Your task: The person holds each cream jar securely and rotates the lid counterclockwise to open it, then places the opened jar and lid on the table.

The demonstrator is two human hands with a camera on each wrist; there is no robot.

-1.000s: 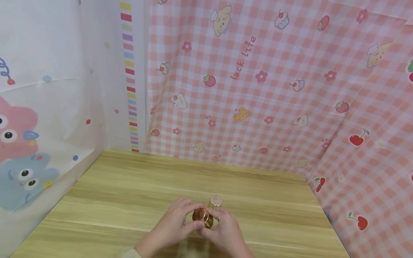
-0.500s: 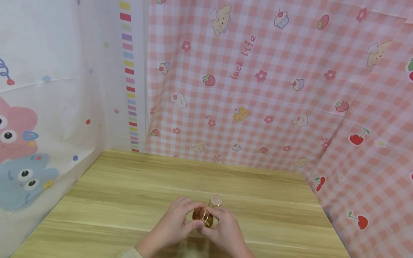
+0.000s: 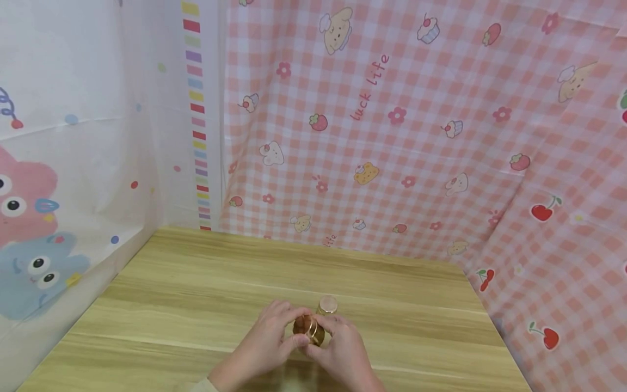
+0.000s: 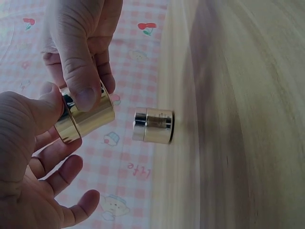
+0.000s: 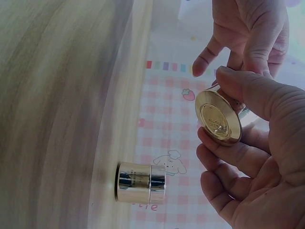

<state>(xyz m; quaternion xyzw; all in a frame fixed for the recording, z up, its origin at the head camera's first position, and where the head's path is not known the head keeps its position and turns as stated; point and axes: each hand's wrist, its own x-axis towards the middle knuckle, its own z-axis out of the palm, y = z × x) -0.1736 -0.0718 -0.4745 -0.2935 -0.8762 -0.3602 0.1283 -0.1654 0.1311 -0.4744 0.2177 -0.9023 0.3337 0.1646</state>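
Observation:
Both hands hold a small shiny gold jar (image 4: 93,119), tilted and lifted above the table. My left hand (image 3: 268,336) pinches its lid end between thumb and fingers. My right hand (image 3: 345,348) grips the wider body, and the right wrist view shows the round base (image 5: 217,120) with small embossed marks. The lid sits against the body as far as I can see; fingers cover part of the seam. A second gold jar (image 3: 327,305) of the same kind stands upright on the table just beyond the right hand's fingers, its lid on, touched by neither hand.
The wood-grain table (image 3: 206,272) spreads out beneath the hands. A pink checked cloth (image 3: 372,147) hangs behind it and along the right. A white cloth (image 3: 98,163) with cartoon figures hangs at the left.
Barely anything differs: both hands keep their hold on the jar in the same place, with at most a slight shift. The standing jar has not moved.

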